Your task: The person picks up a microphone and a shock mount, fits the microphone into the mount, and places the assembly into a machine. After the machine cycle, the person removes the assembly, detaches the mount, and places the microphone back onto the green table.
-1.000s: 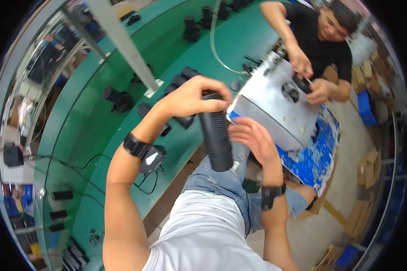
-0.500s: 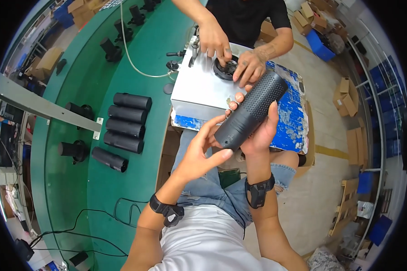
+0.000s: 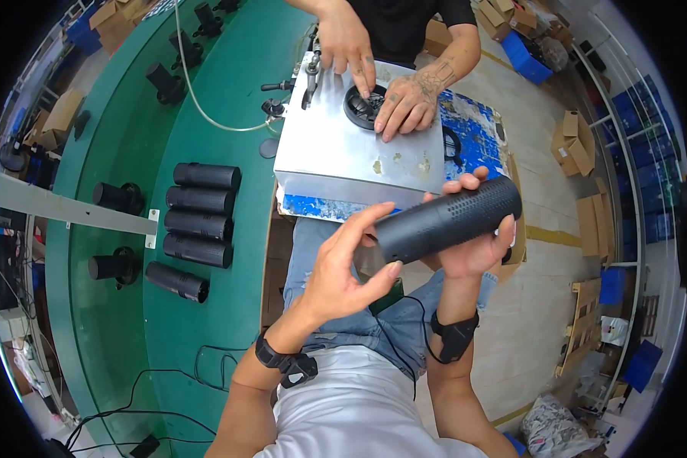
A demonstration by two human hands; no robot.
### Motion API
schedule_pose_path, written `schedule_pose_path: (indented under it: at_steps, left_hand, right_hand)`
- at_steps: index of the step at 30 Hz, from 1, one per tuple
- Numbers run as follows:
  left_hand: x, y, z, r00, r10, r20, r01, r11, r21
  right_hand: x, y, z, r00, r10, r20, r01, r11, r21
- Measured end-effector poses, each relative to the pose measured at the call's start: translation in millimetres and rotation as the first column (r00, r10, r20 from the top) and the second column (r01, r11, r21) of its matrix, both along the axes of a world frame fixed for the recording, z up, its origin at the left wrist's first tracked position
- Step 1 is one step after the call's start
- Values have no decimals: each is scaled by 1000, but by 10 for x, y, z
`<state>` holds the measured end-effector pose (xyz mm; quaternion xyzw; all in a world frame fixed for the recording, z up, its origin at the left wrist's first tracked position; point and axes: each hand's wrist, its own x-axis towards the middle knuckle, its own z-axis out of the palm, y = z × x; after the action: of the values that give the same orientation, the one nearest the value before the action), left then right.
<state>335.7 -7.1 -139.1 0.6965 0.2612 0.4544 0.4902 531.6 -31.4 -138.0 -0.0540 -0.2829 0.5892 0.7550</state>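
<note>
A black perforated cylinder (image 3: 450,217) lies almost level in front of me, above my lap. My right hand (image 3: 477,244) is wrapped around its far end from below. My left hand (image 3: 343,267) touches the near end with fingers and thumb spread around it. Across from me, another person's two hands (image 3: 397,95) rest on a round black part (image 3: 362,107) on top of a silver metal box (image 3: 336,153).
On the green bench (image 3: 221,252) to my left lie several black cylinders (image 3: 198,221) in a row. More black parts stand further left and back. A white cable (image 3: 198,99) runs across the bench. Cardboard boxes and blue crates stand on the floor at right.
The cylinder has tipped from steeply slanted to nearly level. My left hand has slid to its near end. The view has swung so the bench and silver box sit more to the left.
</note>
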Motion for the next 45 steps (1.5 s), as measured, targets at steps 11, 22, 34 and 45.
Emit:
schedule_pose_path:
  at_steps: [11, 22, 34, 45]
  left_hand:
    - [146, -43, 287, 998, -51, 37, 47, 994, 94]
    - [306, -35, 244, 988, -91, 124, 74, 988, 135]
    - [317, -80, 108, 870, -429, 241, 454, 889, -54]
    - [367, -16, 14, 858, -440, 264, 464, 885, -34]
  right_hand:
    - [-3, 3, -58, 990, -93, -105, 50, 933, -355]
    - [-71, 15, -69, 925, -108, -365, -102, 854, -510]
    - [-227, -120, 12, 959, -95, -267, -70, 833, -548]
    - [-89, -32, -133, 963, -164, -214, 17, 830, -557]
